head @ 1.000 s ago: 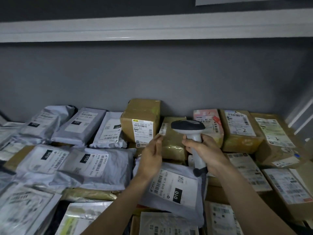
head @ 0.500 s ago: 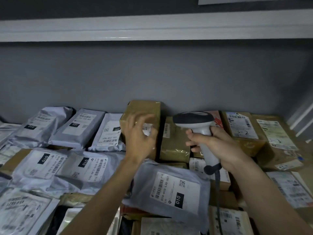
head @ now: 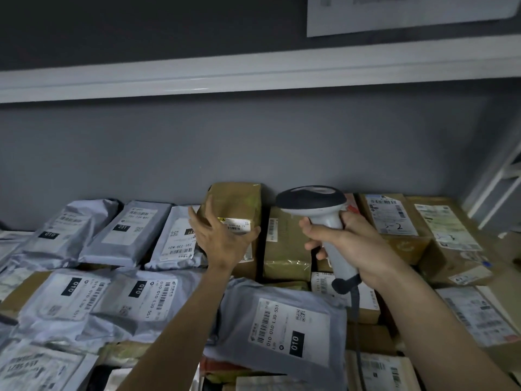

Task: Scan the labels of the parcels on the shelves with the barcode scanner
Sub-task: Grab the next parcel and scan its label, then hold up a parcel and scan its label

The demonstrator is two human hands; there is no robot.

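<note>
A shelf is packed with parcels. My left hand (head: 222, 238) grips a taped brown cardboard box (head: 234, 201) standing against the back wall, thumb on its right side, fingers round its left edge, partly covering its white label (head: 235, 222). My right hand (head: 349, 244) holds a white barcode scanner (head: 313, 204) by its handle, its dark head pointing left toward that box. The scanner's cable hangs down below my wrist. A flat brown parcel (head: 286, 249) sits between the two hands.
Grey poly mailers (head: 135, 230) with "010" and "231" labels fill the left and front. A large grey mailer (head: 282, 325) lies under my forearms. Labelled cardboard boxes (head: 394, 221) crowd the right. A white shelf board (head: 253, 74) runs overhead; a grey wall stands behind.
My left hand moved from beside the label onto the brown box and closed round it. My right hand raised the scanner and shifted it right.
</note>
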